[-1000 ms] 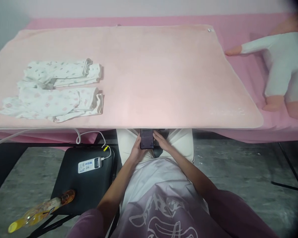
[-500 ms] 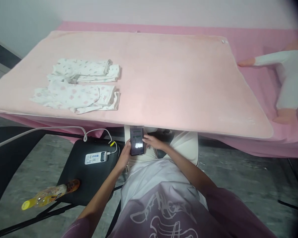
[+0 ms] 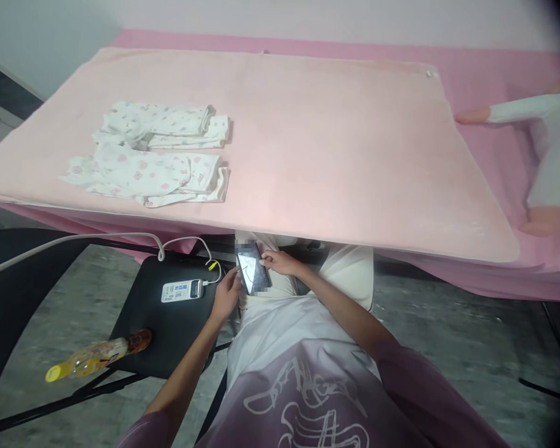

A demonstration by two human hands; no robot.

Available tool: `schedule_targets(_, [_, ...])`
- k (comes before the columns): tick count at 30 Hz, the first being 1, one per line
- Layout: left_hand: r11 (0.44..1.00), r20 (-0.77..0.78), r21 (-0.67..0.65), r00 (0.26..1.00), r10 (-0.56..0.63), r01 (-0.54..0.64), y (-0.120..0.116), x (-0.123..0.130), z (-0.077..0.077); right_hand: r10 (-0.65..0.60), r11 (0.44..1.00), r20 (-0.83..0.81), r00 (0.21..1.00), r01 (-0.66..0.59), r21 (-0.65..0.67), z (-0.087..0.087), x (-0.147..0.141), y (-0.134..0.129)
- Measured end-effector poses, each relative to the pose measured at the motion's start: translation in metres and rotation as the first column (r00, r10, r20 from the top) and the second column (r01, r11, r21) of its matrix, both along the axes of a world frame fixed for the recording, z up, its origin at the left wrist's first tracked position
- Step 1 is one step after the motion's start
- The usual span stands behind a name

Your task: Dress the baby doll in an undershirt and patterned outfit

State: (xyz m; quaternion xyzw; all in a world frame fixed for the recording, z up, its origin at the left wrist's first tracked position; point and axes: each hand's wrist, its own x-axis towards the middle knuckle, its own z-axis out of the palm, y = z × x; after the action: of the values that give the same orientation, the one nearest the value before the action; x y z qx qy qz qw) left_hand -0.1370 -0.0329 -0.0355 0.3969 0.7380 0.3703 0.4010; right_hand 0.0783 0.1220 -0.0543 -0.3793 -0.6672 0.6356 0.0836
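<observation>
A dark smartphone [image 3: 256, 274] is tilted over my lap, just below the table's front edge, with bright glare on its screen. My right hand [image 3: 282, 262] pinches its right edge between thumb and fingers. Along the left edge, my left hand [image 3: 228, 292] has its fingers closed at the phone's side; the fingertips are partly hidden. On the table's pink cover [image 3: 336, 155] lie two folded white baby garments, one with a small dark print [image 3: 163, 121] and one with pink spots [image 3: 154, 177]. Neither hand touches the garments.
On the black stool [image 3: 144, 330] at my left are a white power bank [image 3: 182, 290] with a white cable [image 3: 98, 236] and a yellow-capped bottle [image 3: 102, 354]. A doll in white clothes [image 3: 550, 168] lies at the table's right end.
The phone has turned from upright to leaning left at its top, and the glare covers more of its screen. My left hand has shifted slightly left and down. The view has tilted slightly.
</observation>
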Motion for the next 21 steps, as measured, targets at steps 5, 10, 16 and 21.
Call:
schedule_targets(5, [0.999,0.011,0.047,1.0,0.025,-0.025,0.004,0.004,0.003,0.017,0.99,0.09,0.996,-0.029,0.135,0.006,0.001,-0.002])
schedule_targets(10, [0.996,0.031,0.08,0.999,0.042,-0.044,0.01,0.008,0.006,0.019,0.985,0.106,0.994,-0.037,0.17,0.006,0.004,-0.002])
schedule_targets(16, [0.996,0.006,0.083,1.0,0.026,-0.027,0.012,0.007,0.003,0.011,0.985,0.059,0.998,-0.021,0.169,0.009,0.002,0.001])
schedule_targets(21, [0.993,-0.081,0.108,0.995,0.061,-0.052,0.009,0.004,0.004,-0.016,0.992,0.035,0.999,0.012,0.128,0.014,0.012,-0.001])
